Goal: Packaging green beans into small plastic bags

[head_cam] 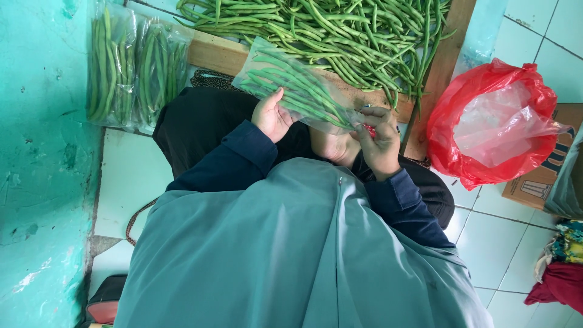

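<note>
Head view: bag of beans [297,88] between both hands' fingers [371,116].

We see a clear plastic bag [297,88] filled with long green beans, held above the lap near the middle of the scene. It lies slanted, its far left end up toward the wooden board and its near right end lower down. The beans inside run lengthwise, packed side by side. The left hand [273,115] supports it from below at its left part, and the right hand [379,143] pinches its right end closed.
</note>
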